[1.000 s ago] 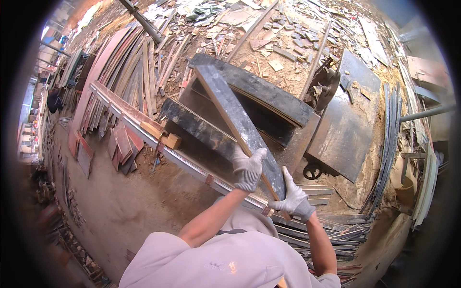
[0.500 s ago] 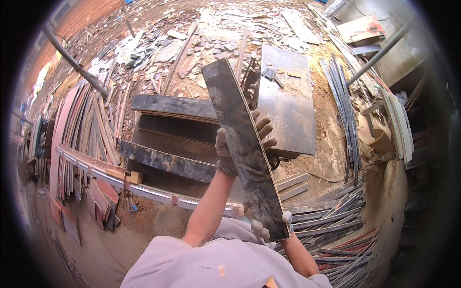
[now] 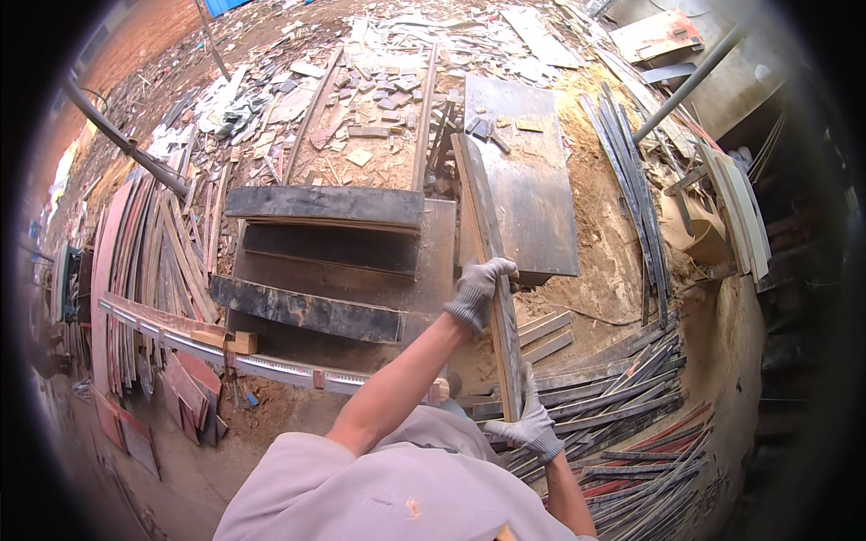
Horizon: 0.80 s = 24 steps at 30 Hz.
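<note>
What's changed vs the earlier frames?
The plank, slanted across the dark boards a second ago, has swung to their right; its broad face, toward the camera half a second ago, has turned aside. The left hand closed its spread fingers on it; the right hand stays at its near end. Dark boards and rail unmoved.

Dark grey plank (image 3: 487, 221), seemingly mottled

From the left of two side-by-side cameras on my head, the view looks down over my pale shirt (image 3: 388, 496) at my left hand (image 3: 482, 287) and right hand (image 3: 534, 422), both close by. The wide fisheye also takes in the table (image 3: 439, 236) ahead and, farther off, the littered ground (image 3: 365, 122), bending straight edges toward its dark rim.
</note>
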Tool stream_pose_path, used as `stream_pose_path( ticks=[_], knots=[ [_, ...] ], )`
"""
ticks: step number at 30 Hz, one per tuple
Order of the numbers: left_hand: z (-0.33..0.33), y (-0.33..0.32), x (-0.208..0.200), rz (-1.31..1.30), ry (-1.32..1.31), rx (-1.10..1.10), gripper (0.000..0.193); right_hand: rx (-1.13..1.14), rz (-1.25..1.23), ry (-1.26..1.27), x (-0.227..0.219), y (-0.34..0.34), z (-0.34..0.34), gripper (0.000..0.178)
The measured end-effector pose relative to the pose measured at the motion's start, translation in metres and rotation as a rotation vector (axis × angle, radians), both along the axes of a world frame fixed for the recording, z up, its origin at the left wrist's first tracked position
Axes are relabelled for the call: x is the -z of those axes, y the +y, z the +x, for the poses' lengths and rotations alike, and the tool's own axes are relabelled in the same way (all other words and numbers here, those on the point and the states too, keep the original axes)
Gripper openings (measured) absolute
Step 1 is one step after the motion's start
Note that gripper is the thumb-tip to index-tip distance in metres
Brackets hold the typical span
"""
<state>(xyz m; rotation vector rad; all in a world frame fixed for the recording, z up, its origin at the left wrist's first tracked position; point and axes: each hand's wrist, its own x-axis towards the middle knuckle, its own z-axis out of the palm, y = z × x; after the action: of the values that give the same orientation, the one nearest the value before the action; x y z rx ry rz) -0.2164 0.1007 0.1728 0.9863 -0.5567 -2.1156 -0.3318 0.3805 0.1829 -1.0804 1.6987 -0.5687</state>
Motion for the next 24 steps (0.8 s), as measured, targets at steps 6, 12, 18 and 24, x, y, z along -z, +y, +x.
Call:
stream_pose_path(
  ticks=[6,12,18,24],
  knots=[
    [0.000,-0.001,0.007,0.019,-0.004,0.032,0.016,0.006,-0.097,-0.084,0.015,0.005,-0.002,0.153],
    [-0.004,-0.005,0.014,0.045,0.092,0.055,0.022,0.081,-0.184,-0.155,0.014,0.002,0.006,0.146],
    [-0.013,-0.017,0.021,0.256,0.234,0.108,0.032,0.045,-0.049,-0.011,0.004,-0.009,0.004,0.145],
    [-0.017,-0.026,0.042,0.266,0.197,0.094,0.033,0.018,-0.110,0.002,-0.004,-0.021,-0.004,0.142]
  ],
)
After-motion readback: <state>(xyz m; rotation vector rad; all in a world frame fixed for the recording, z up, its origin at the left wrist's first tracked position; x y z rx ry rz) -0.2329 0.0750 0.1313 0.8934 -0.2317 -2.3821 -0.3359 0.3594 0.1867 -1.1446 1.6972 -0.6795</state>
